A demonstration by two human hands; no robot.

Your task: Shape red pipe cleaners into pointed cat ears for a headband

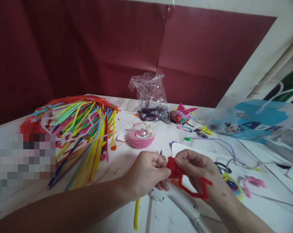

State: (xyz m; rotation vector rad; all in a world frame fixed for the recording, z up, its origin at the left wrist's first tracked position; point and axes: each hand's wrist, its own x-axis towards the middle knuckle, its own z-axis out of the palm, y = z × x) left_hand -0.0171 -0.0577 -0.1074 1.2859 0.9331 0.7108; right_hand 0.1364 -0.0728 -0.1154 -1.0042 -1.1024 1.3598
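Observation:
My left hand (pixel 146 174) and my right hand (pixel 197 171) meet low in the middle of the view, both pinched on a red pipe cleaner (pixel 175 171). Its bunched end sits between my fingertips, and a bent tail (pixel 202 191) trails down over my right wrist. A white glue gun (pixel 182 202) lies on the table just under my hands. A sheet of white card (pixel 182 149) shows behind my right hand.
A big pile of coloured pipe cleaners (pixel 80 129) covers the left of the table. Behind my hands stand a pink clear ball (pixel 141 136), a plastic bag (pixel 151 97) and a pink-and-blue coiled figure (pixel 180 115). A blue printed bag (pixel 255 121) lies at right.

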